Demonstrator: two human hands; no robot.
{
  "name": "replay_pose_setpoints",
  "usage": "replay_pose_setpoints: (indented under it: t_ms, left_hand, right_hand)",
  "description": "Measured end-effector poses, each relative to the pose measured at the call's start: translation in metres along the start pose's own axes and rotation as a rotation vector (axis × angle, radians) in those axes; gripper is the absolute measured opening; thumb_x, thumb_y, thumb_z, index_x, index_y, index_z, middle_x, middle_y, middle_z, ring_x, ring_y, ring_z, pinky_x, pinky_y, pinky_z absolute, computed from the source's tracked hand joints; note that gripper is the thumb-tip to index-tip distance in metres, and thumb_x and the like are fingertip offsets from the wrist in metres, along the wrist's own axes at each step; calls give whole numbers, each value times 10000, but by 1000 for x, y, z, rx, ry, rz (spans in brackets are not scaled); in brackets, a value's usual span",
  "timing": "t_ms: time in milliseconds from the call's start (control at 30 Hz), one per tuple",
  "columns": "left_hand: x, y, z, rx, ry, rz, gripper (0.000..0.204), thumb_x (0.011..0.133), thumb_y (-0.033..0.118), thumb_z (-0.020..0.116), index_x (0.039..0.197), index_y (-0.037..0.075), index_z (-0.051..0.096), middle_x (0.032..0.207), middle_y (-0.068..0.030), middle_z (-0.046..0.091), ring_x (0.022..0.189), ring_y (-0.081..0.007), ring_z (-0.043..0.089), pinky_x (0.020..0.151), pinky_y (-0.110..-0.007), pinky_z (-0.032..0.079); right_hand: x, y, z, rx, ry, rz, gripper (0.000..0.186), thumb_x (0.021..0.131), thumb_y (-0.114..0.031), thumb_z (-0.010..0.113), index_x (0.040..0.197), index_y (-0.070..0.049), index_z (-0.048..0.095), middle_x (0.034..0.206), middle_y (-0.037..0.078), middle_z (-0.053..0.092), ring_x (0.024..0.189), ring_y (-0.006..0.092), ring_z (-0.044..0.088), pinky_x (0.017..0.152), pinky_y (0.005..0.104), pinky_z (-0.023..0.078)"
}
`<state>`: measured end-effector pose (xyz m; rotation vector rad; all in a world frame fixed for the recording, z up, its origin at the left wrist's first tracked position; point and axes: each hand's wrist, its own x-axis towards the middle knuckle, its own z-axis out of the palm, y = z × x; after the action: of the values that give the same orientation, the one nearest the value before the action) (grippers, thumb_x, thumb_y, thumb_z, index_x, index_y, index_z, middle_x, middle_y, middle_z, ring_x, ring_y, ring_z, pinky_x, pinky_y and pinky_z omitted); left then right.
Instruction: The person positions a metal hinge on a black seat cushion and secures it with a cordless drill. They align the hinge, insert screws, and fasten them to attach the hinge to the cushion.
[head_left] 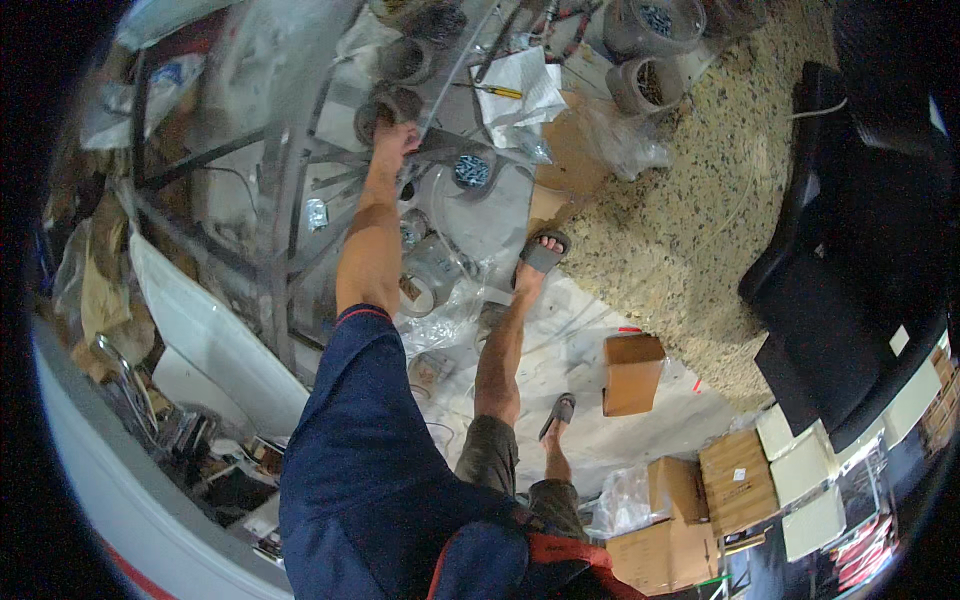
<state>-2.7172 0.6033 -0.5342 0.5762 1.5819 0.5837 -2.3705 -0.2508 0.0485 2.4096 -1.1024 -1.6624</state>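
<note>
My left hand (398,138) reaches out at the far end of my bare forearm, at the mouth of a round, greyish tub (388,106). Its fingers look curled and partly dip inside, so whatever they hold is hidden. Close by on the right stands an open clear tub of blue screws or plugs (471,170). Behind it lie white paper sheets (515,100) with a yellow-handled tool (502,92) on top. Another dark round tub (404,60) stands just beyond my hand. My right hand is outside the picture.
A dark metal frame (280,200) stands left of my arm. Tubs of fasteners (648,85) sit at the far right, beside a speckled foam slab (690,230). Cardboard boxes (632,372) and a black padded piece (850,250) lie right. My sandalled foot (542,255) rests near the slab.
</note>
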Motion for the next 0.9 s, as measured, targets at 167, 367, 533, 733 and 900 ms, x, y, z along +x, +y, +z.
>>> replay_pose_setpoints:
  t_ms: [167, 367, 533, 733, 900]
  left_hand:
    - [62, 4, -20, 114, -21, -157, 559, 843, 125, 769, 1325, 89, 488, 1103, -91, 645, 872, -239, 659, 694, -386, 581]
    - [39, 18, -25, -29, 177, -88, 750, 853, 138, 777, 1495, 109, 389, 1336, -120, 575, 1134, -262, 589, 913, -403, 497]
    - [-57, 57, 0, 198, 168, 215, 473, 892, 42, 666, 1342, 0, 527, 1236, -152, 638, 1044, -267, 629, 904, -426, 527]
    - [-218, 62, 61, 119, 153, 82, 272, 880, 164, 650, 1077, 4, 551, 972, -104, 580, 802, -217, 526, 694, -432, 465]
    - [-357, 14, 124, 260, -156, -106, 116, 869, 121, 554, 943, 45, 600, 853, -111, 634, 637, -242, 561, 550, -410, 450]
  right_hand:
    - [-14, -11, 14, 52, -21, 55, 716, 980, -572, 429, 1449, -31, 456, 1341, 241, 585, 1154, 439, 614, 937, 605, 516]
    - [-20, 53, 6, 186, -95, 41, 824, 961, -669, 400, 1457, -13, 446, 1361, 260, 568, 1181, 459, 597, 954, 639, 498]
    - [-38, 168, 10, 680, -423, -185, 916, 945, -750, 375, 1465, 2, 437, 1378, 275, 554, 1203, 476, 582, 968, 668, 482]
    - [-27, 214, 34, 671, -318, -220, 480, 995, -362, 463, 1252, 20, 602, 1105, 249, 705, 879, 399, 711, 731, 490, 593]
    - [-16, 267, 53, 773, -137, -103, 333, 975, -228, 591, 1227, -12, 620, 1046, 187, 716, 870, 318, 718, 726, 467, 606]
